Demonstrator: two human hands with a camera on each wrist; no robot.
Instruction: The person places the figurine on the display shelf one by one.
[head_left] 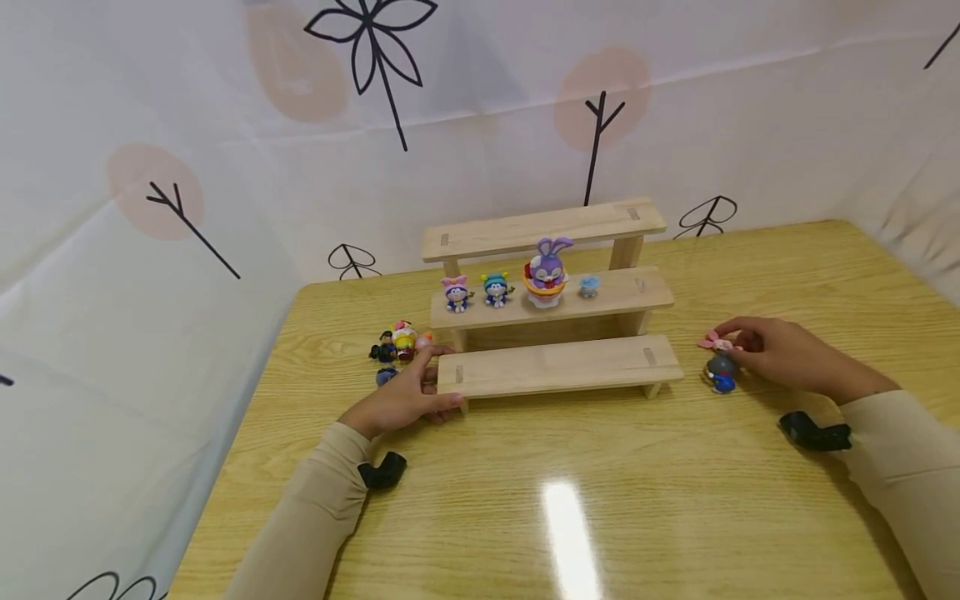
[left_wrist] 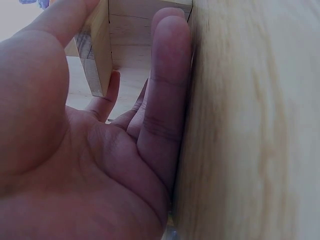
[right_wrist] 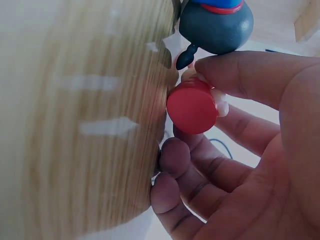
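A three-tier wooden display stand point(head_left: 555, 367) stands on the table. My left hand point(head_left: 401, 398) holds the left end of its lowest step, thumb in front and fingers behind; the left wrist view shows the fingers about a wooden leg point(left_wrist: 95, 55). On the right, my right hand point(head_left: 783, 358) pinches a small pink-eared figurine point(head_left: 716, 342). Its round red base point(right_wrist: 192, 107) faces the right wrist camera. Right beside it is a dark grey figurine in blue clothes point(head_left: 722, 377), its grey head point(right_wrist: 217, 27) close to my thumb.
On the middle step stand a pink-hatted figurine point(head_left: 456, 295), a teal-hatted one point(head_left: 496, 290), a purple rabbit point(head_left: 547, 271) and a small light-blue piece point(head_left: 589, 287). Several figurines, including a yellow one point(head_left: 404, 340), cluster left of the stand. A patterned cloth point(head_left: 487, 158) hangs behind.
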